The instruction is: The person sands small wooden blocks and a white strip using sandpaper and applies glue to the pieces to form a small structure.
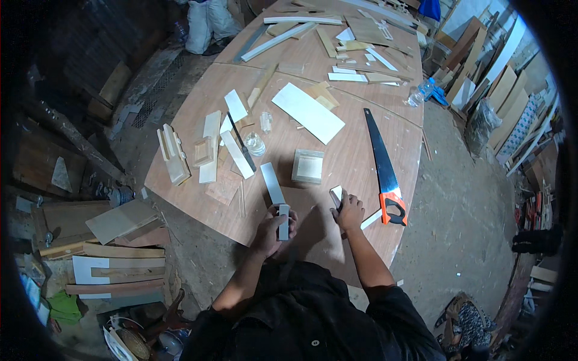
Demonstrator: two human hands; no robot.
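In my left hand (268, 233), a short, pale grey rectangular wood block (283, 224) is gripped upright between thumb and fingers. Just beyond it a white strip (273, 183) points away from me, its near end at the block. My right hand (350, 212) closes around a small white-faced wood piece (336, 194) at the table's near side. Another white strip (372, 219) shows beside my right wrist, partly covered. Between and beyond my hands sits a square wooden block (307, 166) with a pale top. A handsaw (383, 159) with an orange and black handle lies to the right.
The wooden table (355, 159) bears a wide white board (307, 113), a clear jar (254, 144), a dark slim tool (239, 139) and several offcuts. At its far right edge stands a plastic bottle (415, 95). Stacked boards (120, 271) lie on the floor at left.
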